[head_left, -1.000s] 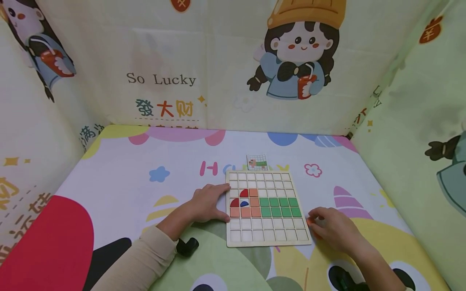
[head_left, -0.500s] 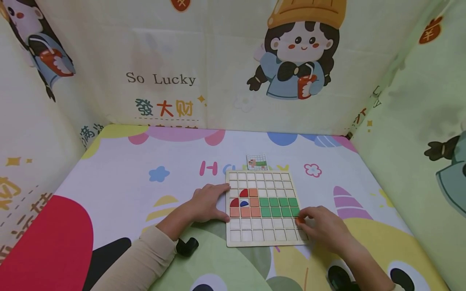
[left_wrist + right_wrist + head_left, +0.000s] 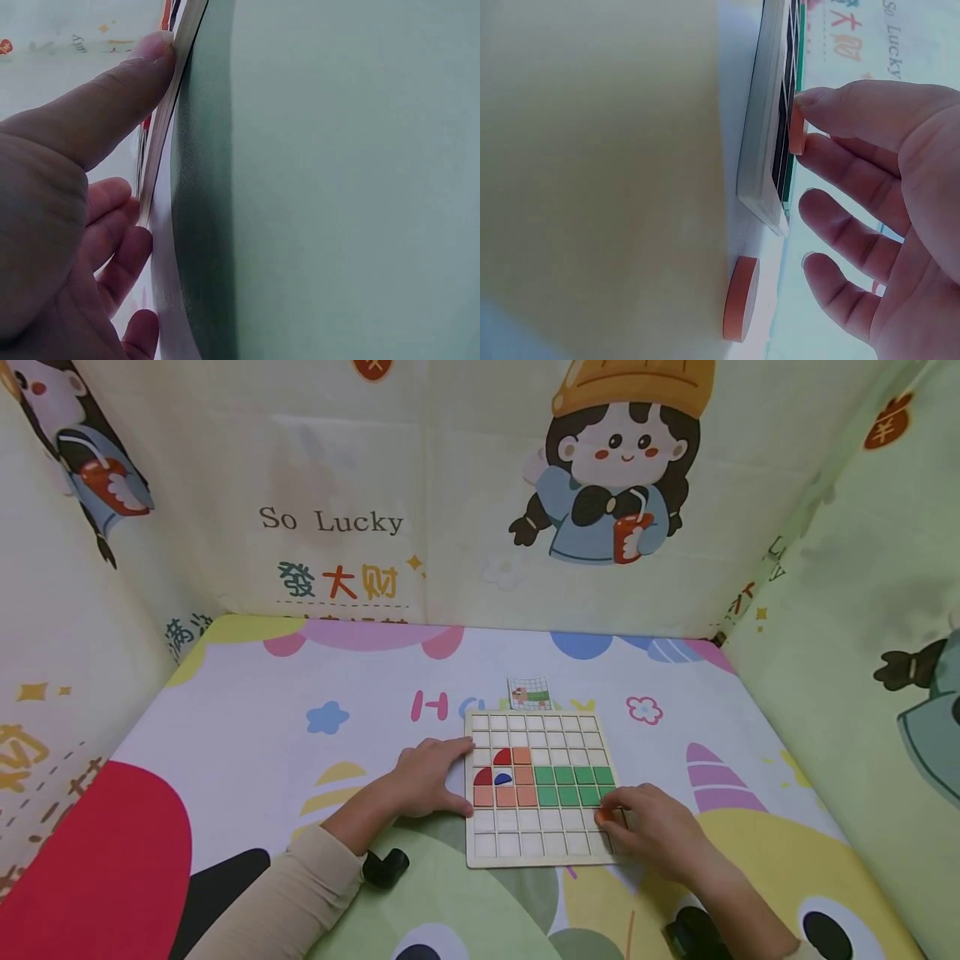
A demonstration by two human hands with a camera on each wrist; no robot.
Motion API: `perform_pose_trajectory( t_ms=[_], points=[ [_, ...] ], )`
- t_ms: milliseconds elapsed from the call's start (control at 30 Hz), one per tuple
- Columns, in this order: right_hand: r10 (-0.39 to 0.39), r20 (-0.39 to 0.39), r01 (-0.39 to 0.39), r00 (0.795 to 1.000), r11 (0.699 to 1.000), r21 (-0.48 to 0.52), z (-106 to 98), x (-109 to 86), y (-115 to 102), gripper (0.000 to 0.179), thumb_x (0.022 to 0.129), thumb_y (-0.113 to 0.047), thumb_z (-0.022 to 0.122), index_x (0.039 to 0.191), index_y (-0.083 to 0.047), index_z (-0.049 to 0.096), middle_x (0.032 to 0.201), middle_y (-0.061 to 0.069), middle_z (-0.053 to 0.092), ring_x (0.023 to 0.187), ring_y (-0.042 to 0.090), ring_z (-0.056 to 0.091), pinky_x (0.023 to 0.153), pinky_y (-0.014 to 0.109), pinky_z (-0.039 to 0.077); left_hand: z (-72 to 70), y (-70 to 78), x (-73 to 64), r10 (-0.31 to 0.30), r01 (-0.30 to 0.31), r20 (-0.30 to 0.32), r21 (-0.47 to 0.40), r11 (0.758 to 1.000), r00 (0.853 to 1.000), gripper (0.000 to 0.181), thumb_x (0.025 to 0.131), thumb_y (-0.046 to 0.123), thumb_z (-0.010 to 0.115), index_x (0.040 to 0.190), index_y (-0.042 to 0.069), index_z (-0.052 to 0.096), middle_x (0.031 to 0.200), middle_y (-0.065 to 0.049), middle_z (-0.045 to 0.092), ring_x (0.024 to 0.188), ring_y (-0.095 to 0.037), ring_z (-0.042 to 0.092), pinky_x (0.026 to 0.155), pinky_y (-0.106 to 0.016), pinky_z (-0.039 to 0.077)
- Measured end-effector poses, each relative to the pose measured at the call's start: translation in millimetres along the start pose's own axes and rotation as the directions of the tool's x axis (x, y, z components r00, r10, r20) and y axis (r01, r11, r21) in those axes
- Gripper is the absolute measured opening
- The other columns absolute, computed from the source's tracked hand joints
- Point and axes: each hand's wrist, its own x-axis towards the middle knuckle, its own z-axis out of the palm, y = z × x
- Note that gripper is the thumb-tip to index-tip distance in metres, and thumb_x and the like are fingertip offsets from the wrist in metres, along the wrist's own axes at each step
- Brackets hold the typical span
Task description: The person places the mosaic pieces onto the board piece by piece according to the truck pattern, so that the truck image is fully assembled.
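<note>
A square wooden grid board (image 3: 508,845) lies on the table, its cells partly filled with orange tiles (image 3: 506,796), green tiles (image 3: 564,775), rounded red tiles (image 3: 502,757) and a blue half-round tile (image 3: 503,779). At its left edge my left hand (image 3: 427,779) rests, thumb and forefinger spread and touching the side. Over the lower right part of the board, my right hand (image 3: 660,831) pinches an orange tile (image 3: 798,131) between thumb and forefinger, just below the green rows. That tile's full outline is hidden by the fingers.
Another orange piece (image 3: 741,300) with a curved side lies on the table beside the board in the right wrist view. Behind the board sits a small picture card (image 3: 529,693) with a gridded pattern. Printed cloth walls (image 3: 480,485) enclose the table (image 3: 390,677).
My right hand has moved left, from beside the board's right edge to over its lower right cells, carrying the orange tile. The left hand and board have stayed put.
</note>
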Motion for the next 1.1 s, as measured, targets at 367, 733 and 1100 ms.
perform_pose_trajectory(
  t_ms=[367,733,1100],
  points=[
    [-0.016,0.007,0.016,1.0,1.0,-0.007,1.9,2.5,-3.5,0.012,0.083,-0.021,0.082,0.09,-0.024,0.073,0.087,-0.013,0.064,0.086,0.015,0.059,0.074,0.038,0.052,0.0,-1.2,0.4,0.003,-0.003,0.003,0.003,1.0,1.0,0.096,0.071,0.045,0.089,0.151,0.017,0.044,0.145,-0.003,0.05,0.13,-0.028,0.042,0.101,-0.054,0.037],
    [-0.061,-0.007,0.061,0.998,0.998,-0.021,3.2,2.7,-2.8,0.013,0.083,-0.021,0.082,0.091,-0.025,0.073,0.088,-0.015,0.066,0.085,0.014,0.06,0.074,0.036,0.053,0.0,-1.7,0.8,0.001,-0.001,0.003,-0.003,1.0,1.0,0.096,0.071,0.044,0.089,0.151,0.017,0.044,0.146,-0.003,0.049,0.13,-0.028,0.042,0.101,-0.054,0.036],
    [-0.056,-0.007,0.055,0.998,0.998,-0.02,3.6,2.7,-2.7,0.012,0.083,-0.021,0.082,0.09,-0.024,0.073,0.085,-0.015,0.063,0.082,0.012,0.057,0.071,0.034,0.052,0.0,-0.4,0.4,-0.003,0.003,0.001,-0.005,1.0,1.0,0.096,0.07,0.045,0.089,0.151,0.017,0.045,0.146,-0.004,0.049,0.13,-0.029,0.042,0.101,-0.054,0.037]
  ],
)
